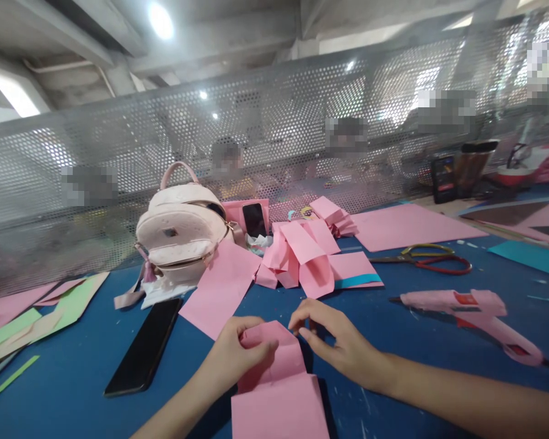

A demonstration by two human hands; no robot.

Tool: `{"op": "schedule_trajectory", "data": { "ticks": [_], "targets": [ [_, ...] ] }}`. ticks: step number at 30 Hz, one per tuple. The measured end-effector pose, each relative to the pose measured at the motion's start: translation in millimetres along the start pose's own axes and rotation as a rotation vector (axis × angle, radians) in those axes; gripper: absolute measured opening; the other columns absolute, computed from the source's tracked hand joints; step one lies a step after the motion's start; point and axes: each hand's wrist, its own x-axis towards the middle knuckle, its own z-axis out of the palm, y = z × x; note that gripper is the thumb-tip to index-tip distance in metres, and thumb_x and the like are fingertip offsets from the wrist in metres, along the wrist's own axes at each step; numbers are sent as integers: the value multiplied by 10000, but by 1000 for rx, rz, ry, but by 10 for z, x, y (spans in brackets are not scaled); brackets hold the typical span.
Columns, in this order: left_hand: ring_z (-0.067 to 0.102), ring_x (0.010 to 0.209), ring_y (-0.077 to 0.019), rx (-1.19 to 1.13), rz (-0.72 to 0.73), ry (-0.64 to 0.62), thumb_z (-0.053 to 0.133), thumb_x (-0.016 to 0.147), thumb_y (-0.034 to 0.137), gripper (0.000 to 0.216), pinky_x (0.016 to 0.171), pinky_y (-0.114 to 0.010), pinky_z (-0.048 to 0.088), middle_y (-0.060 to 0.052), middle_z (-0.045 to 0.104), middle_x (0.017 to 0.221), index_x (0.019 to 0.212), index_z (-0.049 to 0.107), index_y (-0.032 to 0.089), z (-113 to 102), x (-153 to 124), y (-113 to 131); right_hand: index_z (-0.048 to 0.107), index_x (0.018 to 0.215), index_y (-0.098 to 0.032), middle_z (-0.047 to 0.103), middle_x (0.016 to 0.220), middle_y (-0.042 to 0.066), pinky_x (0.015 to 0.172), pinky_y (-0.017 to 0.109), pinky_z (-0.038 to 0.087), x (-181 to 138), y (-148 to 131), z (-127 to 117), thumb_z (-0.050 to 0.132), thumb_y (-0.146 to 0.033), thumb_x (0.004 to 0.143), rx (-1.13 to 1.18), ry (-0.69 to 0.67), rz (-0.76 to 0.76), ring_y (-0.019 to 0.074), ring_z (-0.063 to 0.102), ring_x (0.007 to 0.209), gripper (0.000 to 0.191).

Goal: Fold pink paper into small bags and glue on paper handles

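A folded piece of pink paper lies in front of me on the blue table, with a crease across it and its far end raised. My left hand grips the far left part of this paper, thumb on top and fingers curled behind it. Just right of the raised end is my right hand, its fingers bent and apart with nothing visible between them. A flat pink sheet lies beyond my left hand. Past both hands sits a pile of folded pink paper pieces.
On the right lie a pink glue gun and scissors. A black phone lies left of my hands, near a pale pink backpack. Green and pink sheets are at far left. A perforated metal screen borders the table's back.
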Motion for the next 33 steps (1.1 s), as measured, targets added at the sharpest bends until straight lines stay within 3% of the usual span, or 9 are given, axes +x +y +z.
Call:
{"op": "schedule_trajectory", "data": {
  "ticks": [5,11,33],
  "targets": [
    [292,549,-95,22,-24,-18,584,747,275,259,508,-219,224,62,325,560,561,429,181,14,-9,4,608,1026,-230,607,984,38,824,307,460,-9,-23,-32,473,-167,940,4,6,-135,172,570,939,172],
    [386,611,-114,48,-12,-19,555,752,250,190,570,-222,288,46,416,603,604,465,173,28,-11,6,662,1023,-216,605,1056,70,885,365,439,4,-56,-63,462,-179,939,-47,-53,-268,195,548,997,219],
    [397,621,-124,200,14,29,513,760,204,168,590,-240,294,52,407,607,615,430,185,61,-60,68,676,1047,-206,659,1007,67,850,357,443,19,-34,-55,442,-153,957,-47,-49,-255,188,551,958,257]
  ]
}}
